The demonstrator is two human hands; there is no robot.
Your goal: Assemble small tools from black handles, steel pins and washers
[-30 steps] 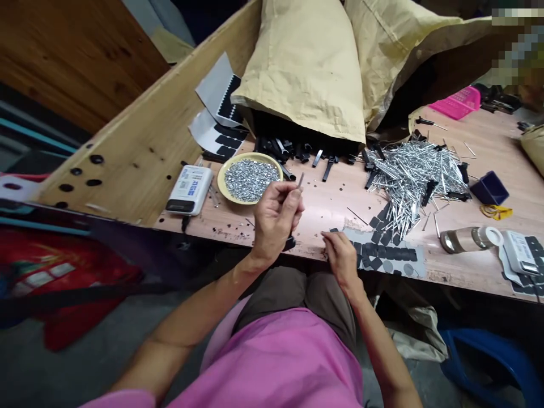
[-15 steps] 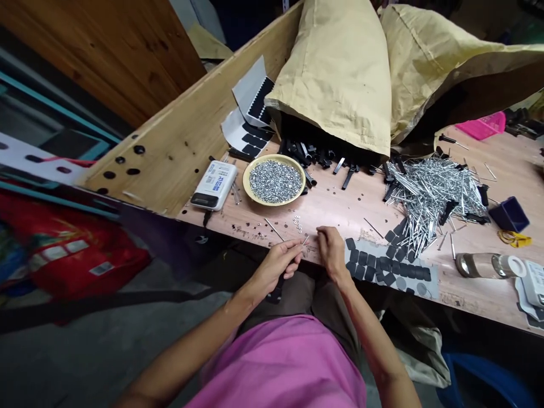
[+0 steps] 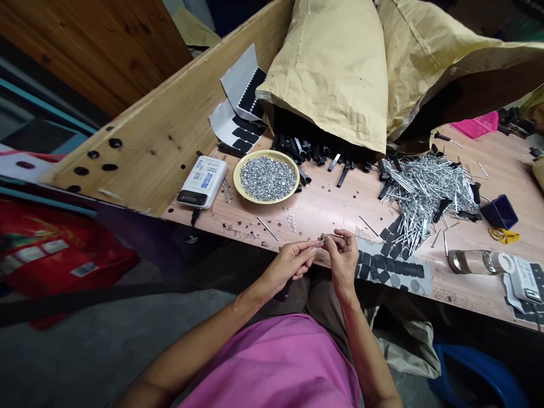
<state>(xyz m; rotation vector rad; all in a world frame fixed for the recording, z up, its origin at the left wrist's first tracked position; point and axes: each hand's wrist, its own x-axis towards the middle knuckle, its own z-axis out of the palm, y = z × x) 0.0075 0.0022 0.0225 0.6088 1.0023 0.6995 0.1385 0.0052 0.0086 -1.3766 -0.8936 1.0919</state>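
Note:
My left hand [image 3: 289, 263] pinches a thin metal rod [image 3: 319, 244] at the table's front edge, and a dark part shows below that hand. My right hand [image 3: 342, 256] meets the rod's tip, its fingers closed around it; anything small there is hidden. Just ahead lie a few tiny washers [image 3: 291, 222] and a loose rod [image 3: 267, 228]. A yellow plate of small metal washers or nuts [image 3: 267, 179] stands further left. To the right are black rubber pads on a grey sheet [image 3: 393, 267] and a heap of steel rods [image 3: 429, 198].
Black plastic parts [image 3: 308, 153] spill from a paper sack [image 3: 331, 73] at the back. A white labelled box [image 3: 203, 182] stands left of the plate. A wooden board [image 3: 140, 141] borders the table's left side. A bottle [image 3: 476, 262] and a blue box [image 3: 499, 212] stand at right.
My left hand has come down from its raised position to the table edge. My hands have closed together around the rod's tip, and the view has shifted slightly.

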